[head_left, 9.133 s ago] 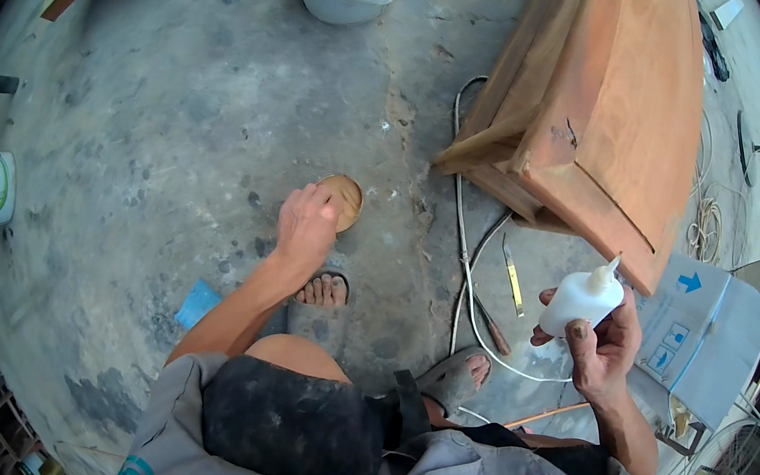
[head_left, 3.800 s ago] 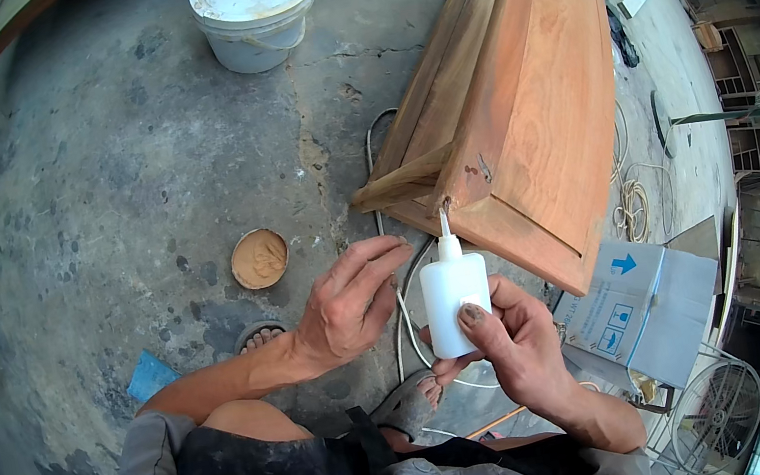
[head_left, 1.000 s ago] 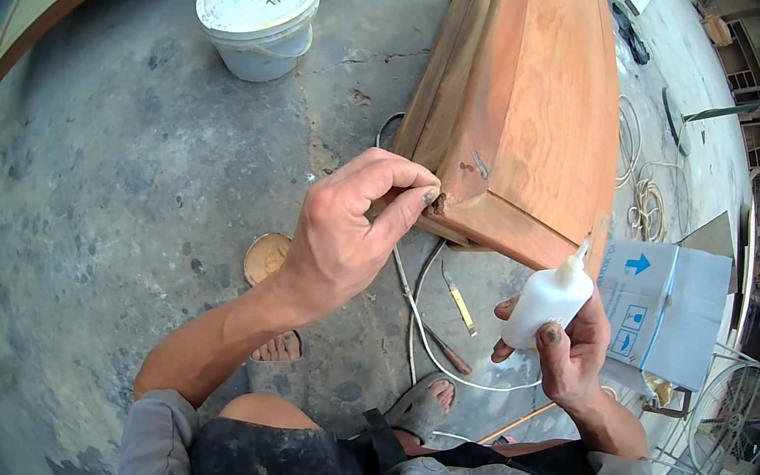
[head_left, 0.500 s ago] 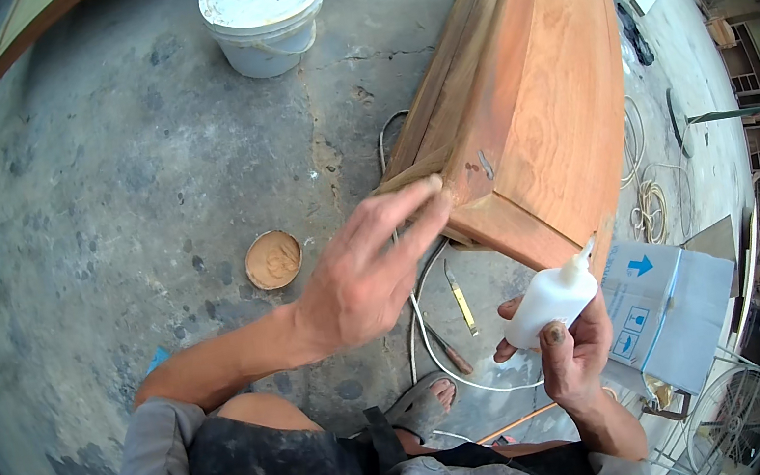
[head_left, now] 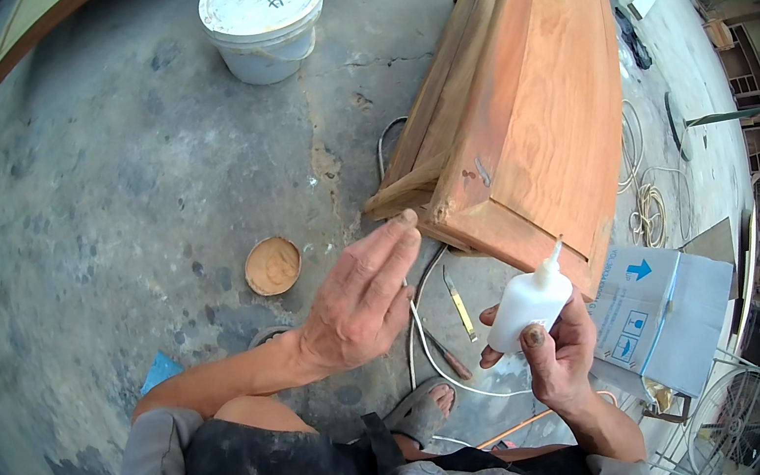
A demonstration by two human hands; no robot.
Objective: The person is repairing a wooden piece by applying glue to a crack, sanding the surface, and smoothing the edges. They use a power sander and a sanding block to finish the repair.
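My right hand (head_left: 562, 348) grips a small white squeeze bottle (head_left: 528, 308) with a thin pointed nozzle, tilted up toward the wooden piece. My left hand (head_left: 355, 301) holds nothing that I can see. Its longer fingers stretch toward the near corner of the reddish-brown wooden furniture piece (head_left: 539, 113), a little apart from it; the palm side is hidden. Dark marks show in the wood by that corner. A narrow groove runs along the near end, just beyond the bottle's nozzle.
A round dish of tan paste (head_left: 273, 265), a yellow-handled knife (head_left: 461, 309) and a white cable (head_left: 419, 326) lie on the concrete floor. A lidded white bucket (head_left: 264, 17) stands beyond. To the right are a cardboard box (head_left: 643, 295) and a fan (head_left: 732, 420).
My left hand has drawn back from the furniture's corner, toward me and slightly left. The bottle in my right hand has shifted left, its nozzle now nearer the groove.
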